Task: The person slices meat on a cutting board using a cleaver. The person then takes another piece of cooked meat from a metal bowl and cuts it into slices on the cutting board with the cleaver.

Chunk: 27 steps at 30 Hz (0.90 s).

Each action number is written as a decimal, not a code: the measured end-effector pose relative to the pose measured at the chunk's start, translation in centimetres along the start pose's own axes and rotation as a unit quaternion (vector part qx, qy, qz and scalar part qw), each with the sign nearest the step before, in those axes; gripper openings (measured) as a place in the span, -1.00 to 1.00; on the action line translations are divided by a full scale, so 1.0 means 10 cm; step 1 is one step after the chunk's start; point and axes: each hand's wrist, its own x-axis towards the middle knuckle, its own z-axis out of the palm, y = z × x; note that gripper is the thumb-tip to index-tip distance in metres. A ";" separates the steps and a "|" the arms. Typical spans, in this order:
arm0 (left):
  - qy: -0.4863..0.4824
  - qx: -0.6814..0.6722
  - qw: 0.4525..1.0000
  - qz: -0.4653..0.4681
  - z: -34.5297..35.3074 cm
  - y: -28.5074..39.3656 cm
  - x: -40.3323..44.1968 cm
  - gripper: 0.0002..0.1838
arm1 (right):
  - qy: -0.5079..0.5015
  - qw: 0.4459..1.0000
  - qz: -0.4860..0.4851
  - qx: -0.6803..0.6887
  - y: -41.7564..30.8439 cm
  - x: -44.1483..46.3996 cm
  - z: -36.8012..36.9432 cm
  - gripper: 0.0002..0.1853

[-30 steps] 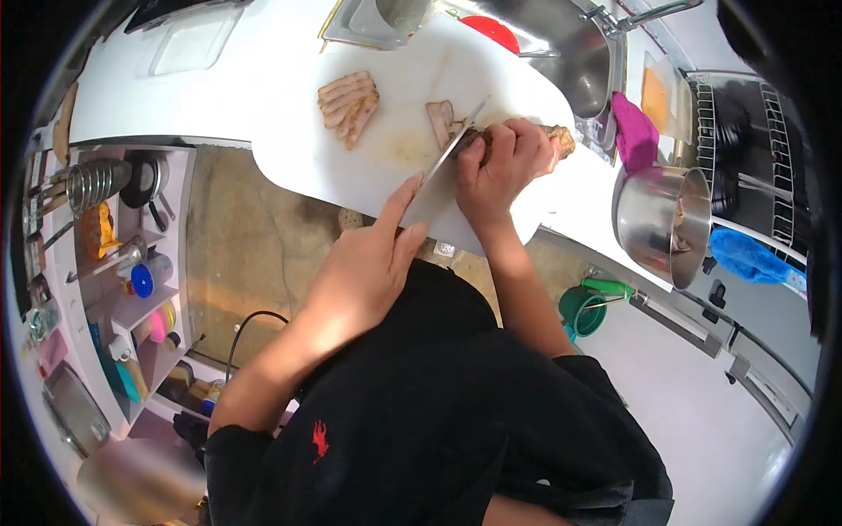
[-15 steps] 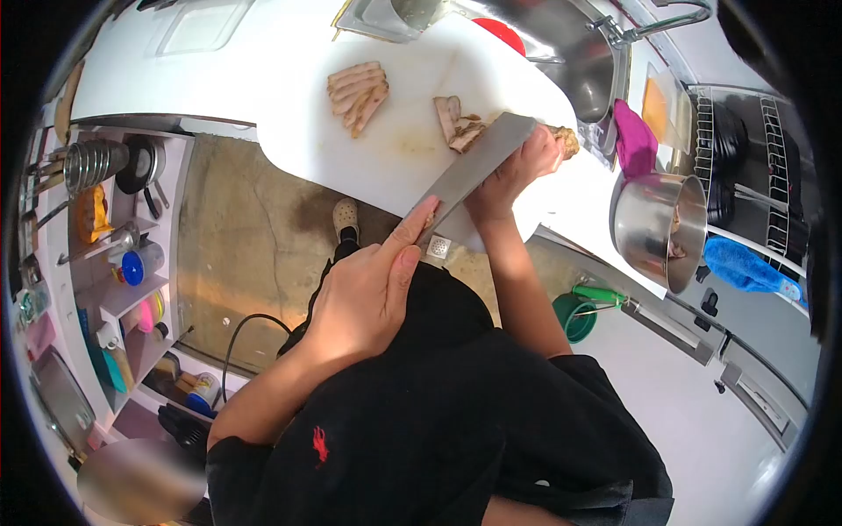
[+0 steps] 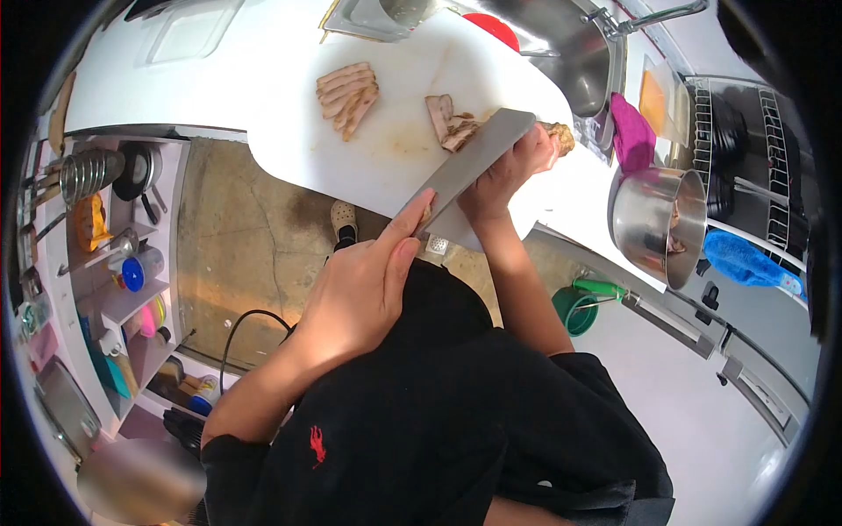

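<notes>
My left hand [image 3: 355,294] is closed around a broad kitchen knife [image 3: 482,158], its index finger stretched along the blade. The blade slants up to the right over the white cutting board [image 3: 298,145], beside my right hand. Closed fingers of my right hand [image 3: 504,175] grip a piece of cooked meat [image 3: 561,138], whose browned end sticks out past them; the rest is hidden by hand and blade. Left of the blade lie a few cut meat pieces [image 3: 445,124]. A row of meat slices [image 3: 348,96] rests farther left on the board.
A metal sink [image 3: 579,66] with a faucet [image 3: 636,26] is behind the board. To the right stand a steel pot [image 3: 649,215], a purple cloth [image 3: 631,136] and a wire rack [image 3: 776,167]. Shelves [image 3: 132,298] of kitchenware line the left. A green bucket [image 3: 574,311] is below the counter.
The view has shifted slightly, so the board and slices appear a little farther left. Both hands keep their holds on the knife and the meat, with hardly any movement.
</notes>
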 end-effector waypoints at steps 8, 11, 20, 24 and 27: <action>-0.014 -0.027 1.000 0.007 0.00 0.05 0.34 -0.55 | 0.006 1.000 0.017 0.005 -0.03 0.02 0.01 -0.75; -0.031 -0.031 0.999 -0.019 -0.02 0.07 0.36 -0.55 | -0.001 1.000 0.021 0.003 -0.04 0.02 -0.01 -0.76; -0.064 -0.008 0.994 -0.089 -0.11 -0.02 0.06 -0.54 | -0.035 0.999 -0.008 -0.033 0.00 0.01 -0.04 -0.65; -0.071 -0.022 0.993 -0.092 -0.13 0.01 0.19 -0.54 | -0.038 0.999 0.000 -0.027 -0.04 0.06 -0.06 -0.66; -0.073 -0.034 0.993 -0.087 -0.11 0.05 0.33 -0.54 | -0.039 0.999 -0.002 -0.034 -0.04 0.06 -0.05 -0.65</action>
